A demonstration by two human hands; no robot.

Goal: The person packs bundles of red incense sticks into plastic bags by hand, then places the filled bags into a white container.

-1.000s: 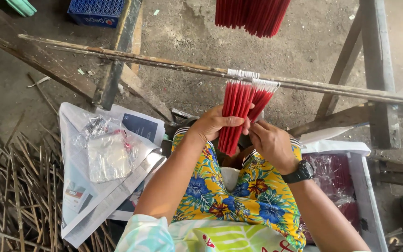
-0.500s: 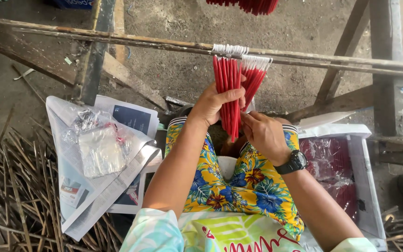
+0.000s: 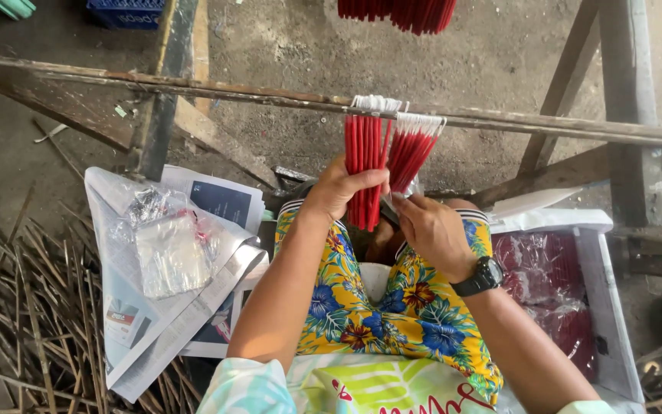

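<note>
Left hand [image 3: 339, 192]: grip clenched around red candle bundle [image 3: 364, 172], which hangs by white wicks from wooden rail [image 3: 193, 88]. Right hand [image 3: 430, 230]: fingers pinched at lower end of second red candle bundle [image 3: 409, 157], hung just beside the first; hold partly hidden. Black wristwatch [image 3: 478, 277] on right wrist. Clear plastic bags [image 3: 168, 245] on newspaper [image 3: 155, 337], left. White box [image 3: 603, 299] with wrapped red candles, right. Bamboo sticks [image 3: 17, 307] piled on floor, far left.

Upper red candle bunch [image 3: 397, 13] cut by top edge, blue crate [image 3: 126, 12] too
</note>
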